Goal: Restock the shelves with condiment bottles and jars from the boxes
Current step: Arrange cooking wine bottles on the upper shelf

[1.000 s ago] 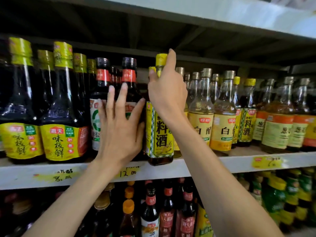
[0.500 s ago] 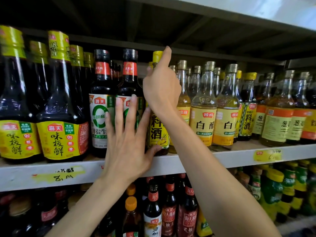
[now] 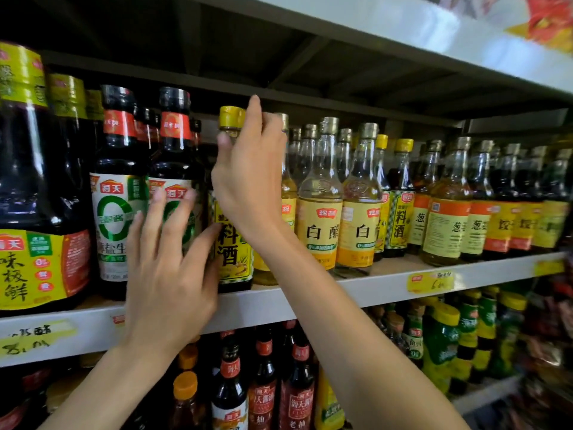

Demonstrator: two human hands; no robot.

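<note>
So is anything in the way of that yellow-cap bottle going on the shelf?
Nothing visible. The right hand holds the bottle by its neck, and it stands at the shelf front, between a soy bottle and vinegar bottles. Behind it is hidden.

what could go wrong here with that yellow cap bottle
The yellow-capped bottle stands at the shelf lip, gripped only by its neck in the right hand; a slip might tip it off.
The left hand lies with straight fingers against the tightly packed dark bottle beside it; a hard push might topple neighbours.
</note>
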